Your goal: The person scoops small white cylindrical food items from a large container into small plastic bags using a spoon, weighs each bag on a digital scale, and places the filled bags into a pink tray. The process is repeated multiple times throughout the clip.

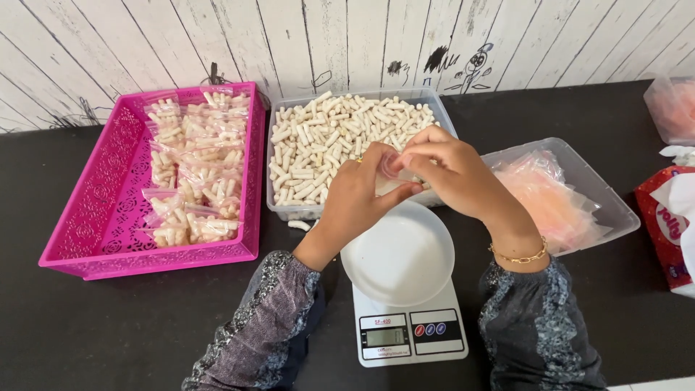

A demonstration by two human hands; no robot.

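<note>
Both hands, left hand [355, 199] and right hand [449, 170], met above the black worktop [108, 326], pinching a small clear bag [394, 170] between their fingertips, over the clear tub of snack sticks [326, 145] and white kitchen scale [402, 289].

Two hands, left hand [355, 199] and right hand [445, 174], pinched one small clear bag [394, 170] between them. Below the grip sat one white scale [405, 318]. Beyond it stood one clear tub of puffed sticks [340, 134]; leftward, one pink basket [108, 210]; rightward, one tub of empty bags [579, 181].
</note>
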